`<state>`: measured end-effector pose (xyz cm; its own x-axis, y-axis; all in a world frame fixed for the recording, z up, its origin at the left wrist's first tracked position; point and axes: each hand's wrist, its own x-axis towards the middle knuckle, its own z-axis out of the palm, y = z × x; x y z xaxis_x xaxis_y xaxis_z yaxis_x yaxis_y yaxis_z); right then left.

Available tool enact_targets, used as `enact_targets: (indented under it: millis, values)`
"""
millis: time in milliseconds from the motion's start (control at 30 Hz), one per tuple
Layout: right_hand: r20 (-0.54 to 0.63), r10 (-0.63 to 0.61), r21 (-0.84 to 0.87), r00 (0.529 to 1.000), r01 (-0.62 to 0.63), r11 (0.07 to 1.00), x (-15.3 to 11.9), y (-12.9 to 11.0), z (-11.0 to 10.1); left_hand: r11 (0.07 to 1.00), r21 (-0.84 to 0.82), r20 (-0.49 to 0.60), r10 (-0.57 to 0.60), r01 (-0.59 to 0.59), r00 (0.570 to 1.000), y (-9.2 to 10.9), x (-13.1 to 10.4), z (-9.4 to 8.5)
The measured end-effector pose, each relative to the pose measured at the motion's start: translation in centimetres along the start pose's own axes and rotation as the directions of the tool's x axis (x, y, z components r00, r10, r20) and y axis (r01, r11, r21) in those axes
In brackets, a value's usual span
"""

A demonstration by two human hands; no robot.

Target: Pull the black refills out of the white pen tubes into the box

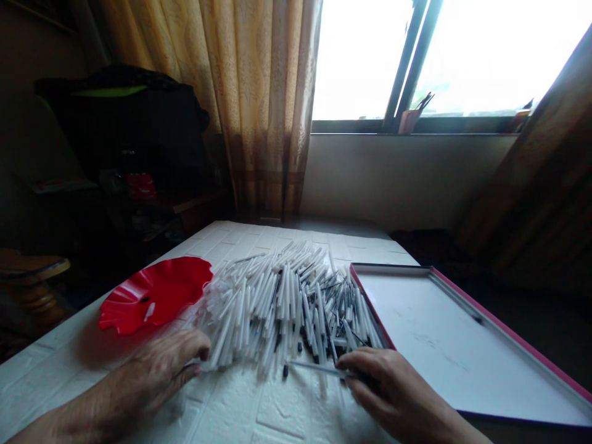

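Down at the near edge of the surface [259, 419], my right hand [393, 388] has its grip pinched on one thin clear tube [319, 368], lying flat just in front of the pile of white tubes [282, 296]. My left hand [161, 367] rests open-fingered against the pile's left edge. Red wavy dish [155, 295] sits left, pink-rimmed whiteboard [444, 339] right. One small black cap [285, 370] lies loose nearby.

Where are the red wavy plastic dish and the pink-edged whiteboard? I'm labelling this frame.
Red wavy plastic dish [155, 296], head view, on its inner surface.
Pink-edged whiteboard [444, 345], head view, on its bare white face.
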<state>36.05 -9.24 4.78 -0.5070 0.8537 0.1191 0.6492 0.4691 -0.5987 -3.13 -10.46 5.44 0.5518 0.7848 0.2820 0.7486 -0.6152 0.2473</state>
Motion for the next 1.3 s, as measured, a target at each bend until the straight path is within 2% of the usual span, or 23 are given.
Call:
enact_targets:
  millis: [67, 200, 233, 300, 367, 500, 567, 667, 867, 1000, 1167, 1300]
  values:
    - [0.007, 0.017, -0.033, 1.000, -0.016, 0.999, -0.1, 0.2, -0.2, 0.997, -0.022, -0.110, 0.072, -0.074, 0.991, 1.8, 0.7, 0.3]
    - [-0.056, 0.048, -0.038, 0.997, -0.050, 0.998, -0.2, 0.7, -0.7, 0.974, -0.171, -0.185, 0.115, -0.147, 0.976, 4.9, 3.6, 2.9]
    - [-0.078, 0.056, -0.028, 0.995, -0.058, 0.998, -0.2, 0.8, -1.0, 0.958, -0.228, -0.151, 0.143, -0.175, 0.978, 5.3, 4.6, 3.8]
    - [-0.128, 0.076, 0.009, 0.989, -0.076, 0.997, -0.2, 1.0, -1.5, 0.923, -0.345, -0.115, 0.142, -0.174, 0.983, 5.9, 6.5, 5.6]
    - [-0.193, 0.113, 0.077, 0.975, -0.100, 0.992, -0.3, 1.1, -1.9, 0.883, -0.446, -0.166, 0.078, -0.145, 0.983, 6.0, 7.9, 7.1]
    - [-0.367, 0.196, 0.231, 0.909, -0.115, 0.966, -0.8, 1.4, -2.2, 0.857, -0.504, -0.204, 0.004, -0.109, 0.979, 5.9, 8.4, 9.0]
    - [-0.394, 0.220, 0.279, 0.892, -0.112, 0.954, -1.0, 1.3, -2.0, 0.833, -0.541, -0.209, -0.005, -0.111, 0.978, 5.8, 8.0, 9.3]
    - [-0.382, 0.205, 0.273, 0.901, -0.102, 0.957, -0.9, 1.0, -1.4, 0.809, -0.576, -0.193, 0.001, -0.114, 0.981, 5.6, 7.6, 9.4]
    - [-0.385, 0.153, 0.209, 0.910, -0.075, 0.975, -0.6, 0.9, -0.9, 0.842, -0.515, -0.203, 0.062, -0.160, 0.977, 5.3, 8.0, 8.8]
    - [-0.361, 0.107, 0.192, 0.926, -0.039, 0.981, -0.3, 0.8, -0.8, 0.854, -0.504, -0.129, 0.074, -0.130, 0.989, 5.2, 8.1, 8.8]
    - [-0.305, 0.056, 0.201, 0.951, 0.008, 0.979, 0.1, 0.3, -0.4, 0.835, -0.500, -0.235, 0.127, -0.232, 0.964, 5.0, 7.9, 9.9]
    - [-0.242, 0.044, 0.216, 0.969, 0.010, 0.976, 0.0, 0.1, -0.3, 0.847, -0.485, -0.216, 0.123, -0.216, 0.969, 4.9, 7.7, 9.9]
